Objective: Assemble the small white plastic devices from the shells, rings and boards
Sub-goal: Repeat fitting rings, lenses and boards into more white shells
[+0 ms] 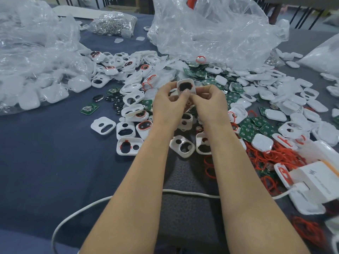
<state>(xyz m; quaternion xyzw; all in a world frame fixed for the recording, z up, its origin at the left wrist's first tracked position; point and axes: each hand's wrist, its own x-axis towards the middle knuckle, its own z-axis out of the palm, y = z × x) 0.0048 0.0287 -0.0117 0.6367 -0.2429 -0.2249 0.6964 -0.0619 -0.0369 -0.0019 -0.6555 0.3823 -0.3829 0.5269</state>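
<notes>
**Over the parts heap: 1 shell, 2 hands**

Left hand [167, 105] & right hand [211, 105] both pinch one shell [185, 87] by its lower edge, fingers curled on it. It's held up above the heap mid-table [45, 153], dark opening facing the cam. Prob. seating a part inside: best keep thumbs off the opening, press evenly round the rim, check it sits flush. Counts: 1 shell in hand; loose shells, boards [233, 96] & rings [275, 156] dozens each, too many to count; at least 3 clear bags [211, 33]
</notes>
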